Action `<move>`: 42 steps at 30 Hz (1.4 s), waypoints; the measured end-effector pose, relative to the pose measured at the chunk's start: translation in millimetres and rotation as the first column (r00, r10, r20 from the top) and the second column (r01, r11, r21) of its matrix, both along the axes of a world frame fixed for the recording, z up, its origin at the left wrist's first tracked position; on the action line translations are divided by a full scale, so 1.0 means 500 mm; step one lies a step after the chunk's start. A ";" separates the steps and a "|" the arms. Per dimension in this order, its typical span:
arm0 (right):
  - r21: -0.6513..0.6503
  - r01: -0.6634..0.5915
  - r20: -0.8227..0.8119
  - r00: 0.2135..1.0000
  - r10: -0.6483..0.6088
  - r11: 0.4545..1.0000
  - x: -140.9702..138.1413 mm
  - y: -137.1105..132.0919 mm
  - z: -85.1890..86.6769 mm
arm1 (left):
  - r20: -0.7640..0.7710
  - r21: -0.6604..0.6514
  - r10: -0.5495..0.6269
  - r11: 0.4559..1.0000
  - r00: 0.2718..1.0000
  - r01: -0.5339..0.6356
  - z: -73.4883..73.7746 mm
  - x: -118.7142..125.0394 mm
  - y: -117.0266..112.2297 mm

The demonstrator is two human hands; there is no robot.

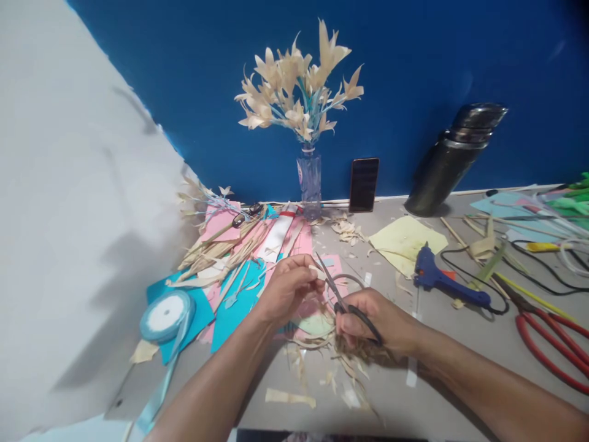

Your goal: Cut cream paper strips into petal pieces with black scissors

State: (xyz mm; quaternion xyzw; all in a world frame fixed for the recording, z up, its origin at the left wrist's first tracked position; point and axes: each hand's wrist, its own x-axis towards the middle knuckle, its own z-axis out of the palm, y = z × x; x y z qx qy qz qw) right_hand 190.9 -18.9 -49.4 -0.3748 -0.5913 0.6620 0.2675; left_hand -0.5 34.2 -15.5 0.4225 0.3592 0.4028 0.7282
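My right hand (375,316) grips small scissors (335,287) with black handles, blades pointing up and to the left. Close beside the blades, my left hand (292,285) is closed in a pinch on a small pale strip (317,271), which looks like dried husk. The fingers cover most of that strip. Under both hands lie husk scraps (352,353) and a pale green paper piece (315,324). A longer husk piece (289,398) rests nearer the table's front edge.
A bottle (310,184) holds husk flowers (299,80) by the blue wall. A phone (364,184) and dark flask (453,162) stand at the back. Right lie a blue glue gun (448,282) and red-handled scissors (547,334); left, a ribbon roll (159,313) and husk strips (221,252).
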 end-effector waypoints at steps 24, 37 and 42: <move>-0.097 0.070 0.053 0.996 -0.065 0.993 -0.011 -0.007 0.005 | 0.006 -0.017 0.038 0.999 0.999 -0.038 0.003 0.000 -0.001; 0.003 0.540 -0.128 0.835 -0.535 0.842 -0.021 -0.003 0.035 | -0.217 0.117 -0.143 0.978 0.966 0.171 -0.001 0.015 -0.022; -0.137 0.475 -0.218 0.841 -0.494 0.869 -0.023 -0.004 0.044 | -0.115 -0.018 -0.213 0.977 0.970 0.212 -0.011 0.020 -0.022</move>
